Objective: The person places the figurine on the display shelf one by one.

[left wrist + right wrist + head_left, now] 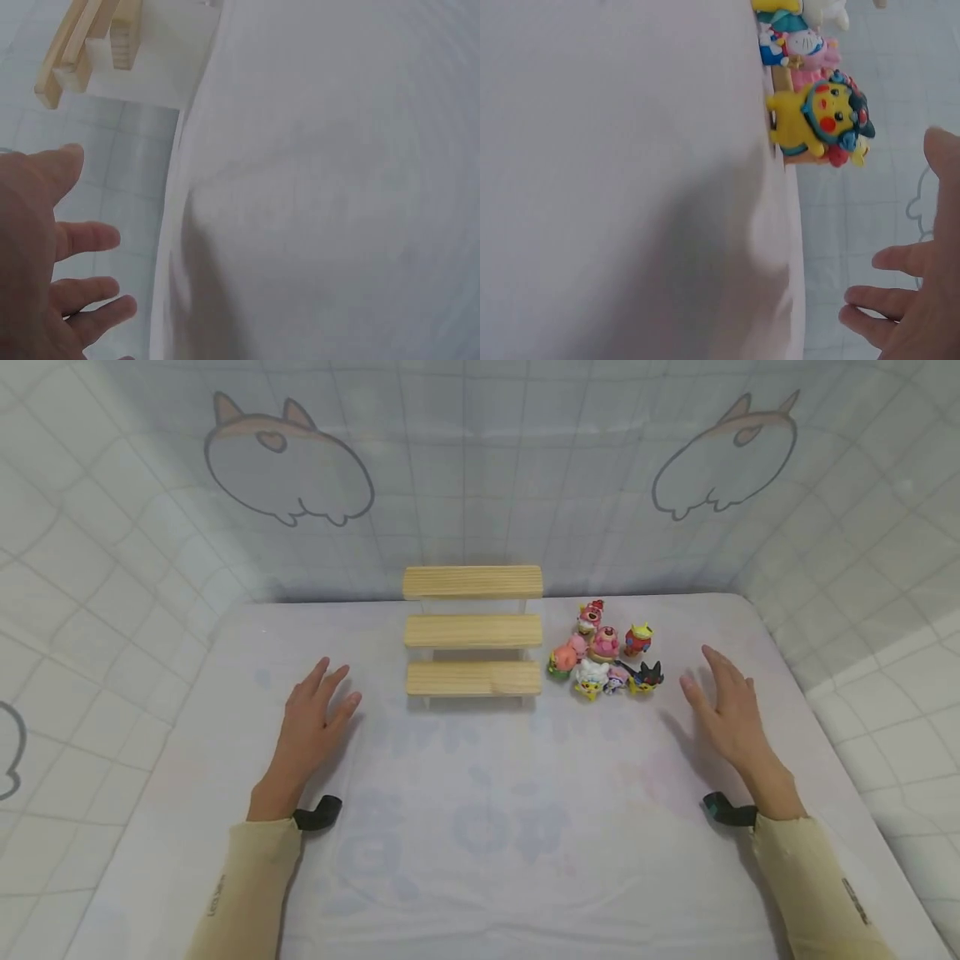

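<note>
Left hand (307,731), right hand (727,714) hovering empty, relaxed; figurines (604,642) are crowding right's ten o'clock, so I'm favouring single pinches.

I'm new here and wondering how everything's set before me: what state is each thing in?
Left hand: open, fingers apart, holding nothing.
Right hand: open, fingers apart, holding nothing.
Three-tier wooden display stand: upright on the table.
Toy figurines: clustered just right of the stand.
Dark-hooded Pikachu figurine: upright, among that cluster.
White tablecloth: spread out, lightly creased.
Beige sleeves: down to both wrists.
</note>
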`<state>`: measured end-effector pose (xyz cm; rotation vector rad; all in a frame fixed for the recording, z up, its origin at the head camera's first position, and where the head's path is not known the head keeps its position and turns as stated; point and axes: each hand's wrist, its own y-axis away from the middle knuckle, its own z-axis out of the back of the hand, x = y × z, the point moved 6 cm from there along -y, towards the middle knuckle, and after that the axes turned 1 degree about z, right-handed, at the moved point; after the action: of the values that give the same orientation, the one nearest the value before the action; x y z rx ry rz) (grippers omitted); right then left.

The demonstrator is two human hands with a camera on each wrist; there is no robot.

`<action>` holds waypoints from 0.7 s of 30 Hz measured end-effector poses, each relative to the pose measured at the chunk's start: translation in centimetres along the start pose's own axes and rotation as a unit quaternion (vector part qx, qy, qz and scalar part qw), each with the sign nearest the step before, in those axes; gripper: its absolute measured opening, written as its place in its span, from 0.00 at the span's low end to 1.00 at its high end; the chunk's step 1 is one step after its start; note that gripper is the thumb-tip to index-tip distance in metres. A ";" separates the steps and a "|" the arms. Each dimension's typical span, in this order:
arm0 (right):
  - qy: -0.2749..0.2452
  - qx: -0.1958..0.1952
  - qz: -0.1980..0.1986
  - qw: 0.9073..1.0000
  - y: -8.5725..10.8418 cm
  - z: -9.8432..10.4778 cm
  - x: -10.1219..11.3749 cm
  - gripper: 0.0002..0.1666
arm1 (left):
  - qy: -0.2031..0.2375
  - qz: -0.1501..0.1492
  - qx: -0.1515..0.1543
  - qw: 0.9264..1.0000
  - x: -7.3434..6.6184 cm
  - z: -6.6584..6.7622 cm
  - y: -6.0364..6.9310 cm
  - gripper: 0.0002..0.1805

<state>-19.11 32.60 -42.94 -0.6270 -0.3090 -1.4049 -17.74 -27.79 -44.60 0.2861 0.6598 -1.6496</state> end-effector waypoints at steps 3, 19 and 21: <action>-0.008 -0.007 -0.004 1.000 -0.6 0.1 0.6 0.43 | 0.011 0.013 0.012 1.000 -0.2 -0.3 -0.2 0.32; -0.022 -0.026 -0.028 0.999 -3.2 -0.5 2.6 0.39 | 0.015 0.022 0.023 0.999 -2.3 -3.1 -2.0 0.27; -0.025 -0.025 -0.032 0.999 -3.4 -0.6 2.8 0.39 | 0.023 0.014 0.016 1.000 -2.7 -3.2 -2.3 0.24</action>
<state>-22.03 29.78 -41.12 -0.7003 -0.3365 -1.4636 -20.02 -23.56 -45.15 0.3554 0.6610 -1.6326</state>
